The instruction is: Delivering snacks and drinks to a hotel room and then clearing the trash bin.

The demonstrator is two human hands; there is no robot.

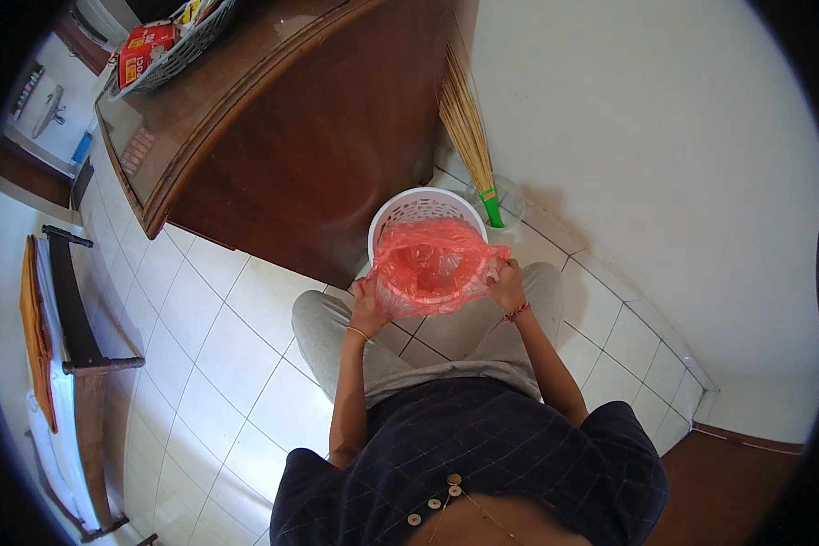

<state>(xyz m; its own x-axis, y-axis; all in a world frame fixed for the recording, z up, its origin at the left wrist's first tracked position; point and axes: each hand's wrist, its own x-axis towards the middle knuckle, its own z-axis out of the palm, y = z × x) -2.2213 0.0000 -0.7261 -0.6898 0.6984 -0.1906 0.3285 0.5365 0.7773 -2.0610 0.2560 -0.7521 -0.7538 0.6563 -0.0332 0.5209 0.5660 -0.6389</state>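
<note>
A thin red plastic bag (432,235) is stretched between my two hands, its mouth spread apart and its inside showing. My left hand (369,311) grips the bag's left edge, fingers closed on the film. On the opposite edge, my right hand (507,285) is closed round the gathered plastic. Just beyond the bag stands a white basket-like bin (425,197) with a perforated wall. The bag overlaps the bin's near side and hides it, so I cannot tell how much of the bag lies inside the bin.
A stick broom (469,127) with a green binding leans in the corner, its bound end in a clear round container (511,202). A dark wooden cabinet (309,136) rises at the far left, bearing a wicker basket (187,56) of packages. A wooden-framed piece of furniture (86,409) stands left.
</note>
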